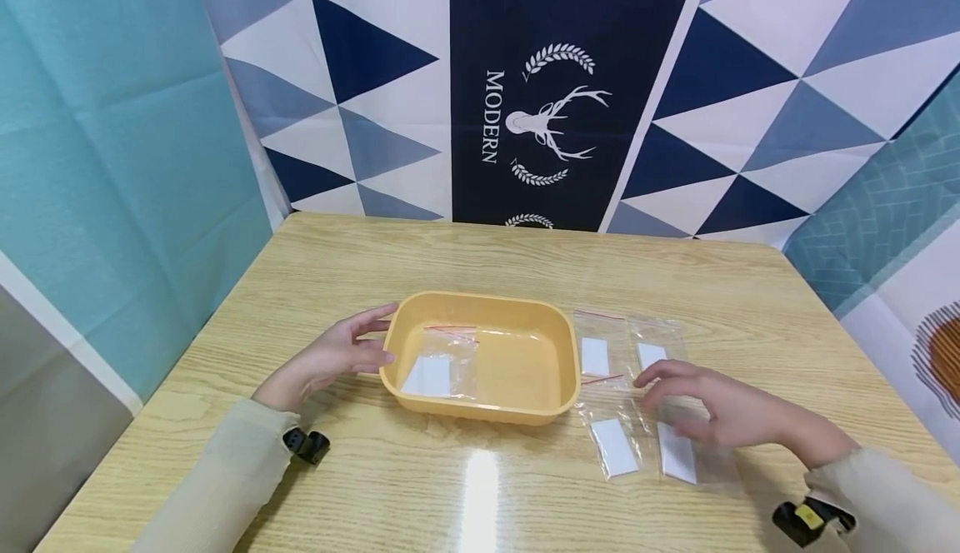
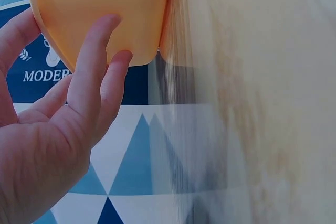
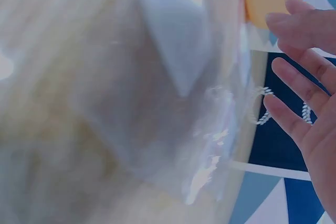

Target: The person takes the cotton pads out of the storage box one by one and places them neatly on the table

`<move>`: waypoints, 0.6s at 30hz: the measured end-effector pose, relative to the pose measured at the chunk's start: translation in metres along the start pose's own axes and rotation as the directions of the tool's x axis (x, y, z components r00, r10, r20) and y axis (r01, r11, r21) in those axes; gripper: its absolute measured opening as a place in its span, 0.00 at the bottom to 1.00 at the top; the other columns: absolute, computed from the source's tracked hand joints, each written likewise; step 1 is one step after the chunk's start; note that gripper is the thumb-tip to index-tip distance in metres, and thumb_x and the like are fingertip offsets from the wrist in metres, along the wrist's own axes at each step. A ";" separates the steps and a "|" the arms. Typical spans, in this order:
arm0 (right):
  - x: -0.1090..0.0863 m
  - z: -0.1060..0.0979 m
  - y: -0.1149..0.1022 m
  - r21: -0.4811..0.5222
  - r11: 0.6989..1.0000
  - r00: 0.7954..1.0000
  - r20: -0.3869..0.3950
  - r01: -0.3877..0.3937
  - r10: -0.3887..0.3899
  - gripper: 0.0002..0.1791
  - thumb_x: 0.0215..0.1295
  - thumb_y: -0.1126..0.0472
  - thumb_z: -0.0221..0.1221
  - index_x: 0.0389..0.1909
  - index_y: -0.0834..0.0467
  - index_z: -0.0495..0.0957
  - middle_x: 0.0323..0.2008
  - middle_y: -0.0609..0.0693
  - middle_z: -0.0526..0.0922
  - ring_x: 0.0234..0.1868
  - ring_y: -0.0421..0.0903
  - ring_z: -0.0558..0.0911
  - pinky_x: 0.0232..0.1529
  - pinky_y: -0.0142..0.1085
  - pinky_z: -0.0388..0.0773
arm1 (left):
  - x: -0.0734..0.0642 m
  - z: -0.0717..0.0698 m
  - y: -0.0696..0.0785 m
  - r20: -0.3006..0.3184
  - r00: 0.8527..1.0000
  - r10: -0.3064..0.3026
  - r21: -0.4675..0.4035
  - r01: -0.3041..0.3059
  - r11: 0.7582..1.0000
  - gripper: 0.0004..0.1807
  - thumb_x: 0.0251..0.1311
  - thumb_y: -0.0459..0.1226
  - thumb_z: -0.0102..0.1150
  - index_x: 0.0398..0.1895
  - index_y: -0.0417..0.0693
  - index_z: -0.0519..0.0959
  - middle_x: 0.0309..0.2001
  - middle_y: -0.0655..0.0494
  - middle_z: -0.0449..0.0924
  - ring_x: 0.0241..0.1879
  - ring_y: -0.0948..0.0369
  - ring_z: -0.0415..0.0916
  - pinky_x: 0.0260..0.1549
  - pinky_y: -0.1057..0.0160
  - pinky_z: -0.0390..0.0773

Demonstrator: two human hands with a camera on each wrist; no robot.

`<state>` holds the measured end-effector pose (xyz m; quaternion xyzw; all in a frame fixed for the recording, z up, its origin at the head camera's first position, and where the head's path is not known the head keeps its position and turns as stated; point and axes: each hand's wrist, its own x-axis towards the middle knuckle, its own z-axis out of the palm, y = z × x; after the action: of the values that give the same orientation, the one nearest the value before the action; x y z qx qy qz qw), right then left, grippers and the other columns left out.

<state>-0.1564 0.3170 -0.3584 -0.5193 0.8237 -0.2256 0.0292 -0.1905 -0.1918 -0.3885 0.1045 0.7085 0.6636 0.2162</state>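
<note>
A yellow-orange plastic tray (image 1: pixel 525 407) sits mid-table in the head view. Fingertips of my left hand (image 1: pixel 341 356) rest at its left end, loosely spread; the left wrist view shows them against the tray's outer wall (image 2: pixel 139 19). Inside the tray, on its left side, lie clear zip bags with white cards (image 1: pixel 429 376). To the right of the tray, several more clear zip bags lie side by side, each with a white card (image 1: pixel 613 447). Over the right-hand bags hovers my right hand (image 1: pixel 716 407), its fingers relaxed and holding nothing. A bag (image 3: pixel 152 114) shows blurred beside it in the right wrist view.
The wooden table (image 1: pixel 360 486) runs back to a patterned cloth (image 1: pixel 390 120) with a deer print. A teal cloth (image 1: pixel 127 161) hangs along the left side, and another patterned cloth (image 1: pixel 892 236) is on the right.
</note>
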 end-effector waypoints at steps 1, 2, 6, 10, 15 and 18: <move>0.003 -0.002 0.000 -0.011 1.000 1.000 -0.003 -0.006 0.006 0.30 0.42 0.76 0.66 0.46 0.46 0.77 0.51 0.50 0.73 0.52 0.46 0.71 0.52 0.26 0.68 | 0.000 0.000 0.000 0.001 1.000 0.001 -0.001 -0.001 1.000 0.45 0.53 0.30 0.65 0.72 0.47 0.52 0.64 0.34 0.54 0.55 0.44 0.69 0.43 0.52 0.78; 0.006 -0.004 -0.001 -0.019 1.000 1.000 -0.003 -0.014 0.014 0.29 0.44 0.75 0.67 0.47 0.46 0.77 0.52 0.49 0.73 0.52 0.45 0.72 0.52 0.26 0.68 | 0.000 0.000 0.000 0.002 1.000 0.002 0.000 -0.002 1.000 0.45 0.53 0.30 0.65 0.72 0.47 0.52 0.64 0.34 0.54 0.55 0.44 0.69 0.43 0.52 0.78; 0.018 -0.012 -0.003 -0.041 0.998 0.999 -0.001 -0.040 0.040 0.30 0.44 0.73 0.67 0.47 0.43 0.76 0.53 0.46 0.73 0.52 0.45 0.71 0.53 0.25 0.67 | 0.000 -0.001 0.000 0.003 1.000 0.004 -0.002 -0.004 1.000 0.45 0.52 0.30 0.66 0.72 0.47 0.52 0.64 0.34 0.55 0.55 0.44 0.69 0.43 0.52 0.78; 0.031 -0.019 -0.006 -0.035 0.999 1.000 -0.004 -0.029 0.029 0.33 0.43 0.75 0.66 0.49 0.42 0.75 0.53 0.45 0.72 0.53 0.45 0.71 0.54 0.25 0.67 | 0.000 0.000 0.000 -0.002 1.000 -0.001 0.001 0.001 1.000 0.45 0.52 0.30 0.66 0.72 0.47 0.53 0.64 0.34 0.54 0.55 0.45 0.69 0.43 0.52 0.79; 0.046 -0.026 -0.007 -0.024 1.000 1.000 0.005 -0.017 0.017 0.32 0.46 0.75 0.65 0.50 0.42 0.75 0.53 0.46 0.72 0.53 0.45 0.71 0.54 0.28 0.69 | 0.001 0.000 0.001 -0.003 1.000 -0.003 -0.003 0.003 1.000 0.45 0.53 0.29 0.65 0.72 0.47 0.53 0.64 0.35 0.54 0.55 0.44 0.69 0.43 0.52 0.79; 0.055 -0.028 -0.006 -0.019 1.000 1.000 0.004 -0.011 0.011 0.32 0.47 0.74 0.66 0.50 0.42 0.74 0.53 0.45 0.72 0.53 0.45 0.71 0.53 0.30 0.70 | 0.001 0.000 0.001 -0.002 1.000 -0.003 -0.006 0.003 1.000 0.45 0.52 0.29 0.65 0.72 0.47 0.53 0.64 0.35 0.55 0.55 0.44 0.69 0.42 0.52 0.79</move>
<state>-0.1844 0.2768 -0.3210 -0.5154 0.8287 -0.2165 0.0271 -0.1913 -0.1915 -0.3876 0.1023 0.7070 0.6653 0.2169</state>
